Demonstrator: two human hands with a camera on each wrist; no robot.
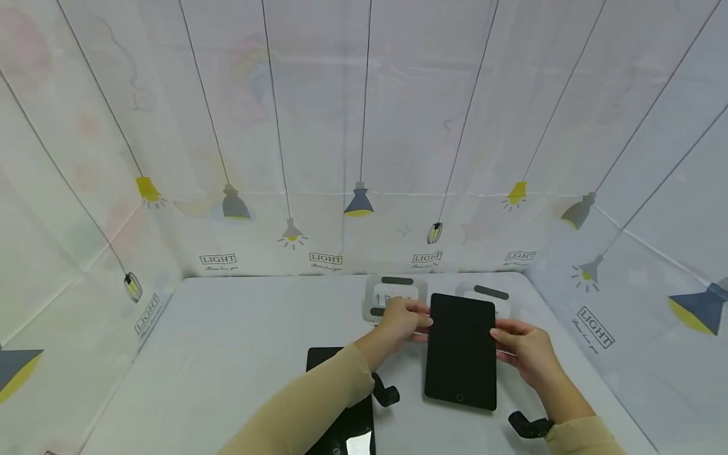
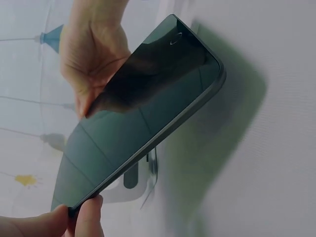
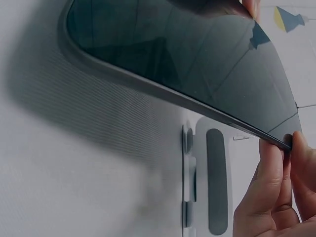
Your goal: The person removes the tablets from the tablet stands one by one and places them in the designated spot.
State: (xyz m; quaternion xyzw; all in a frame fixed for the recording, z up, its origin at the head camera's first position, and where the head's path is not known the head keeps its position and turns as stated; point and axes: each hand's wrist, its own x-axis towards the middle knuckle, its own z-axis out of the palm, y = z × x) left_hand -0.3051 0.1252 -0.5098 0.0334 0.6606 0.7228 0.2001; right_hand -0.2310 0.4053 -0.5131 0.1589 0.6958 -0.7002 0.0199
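Observation:
A black tablet [image 1: 461, 354] with a round home button at its near end is held up off the table by both hands. My left hand [image 1: 398, 328] pinches its left edge near the far end, thumb on the screen side. On the opposite edge, my right hand [image 1: 527, 351] pinches it the same way. The right wrist view shows the right thumb and fingers [image 3: 271, 173] at the tablet's rim. A shadow lies on the table under the raised tablet [image 2: 143, 118]. Behind the hands are two grey-and-white stands [image 1: 370, 296], both partly covered.
A second black device [image 1: 359, 414] lies flat on the white table [image 1: 227, 354], partly under my left forearm. The right-hand stand [image 1: 467, 289] is near the back edge. Walls of white sheet [image 1: 318, 126] printed with lamps enclose the table at the back and sides.

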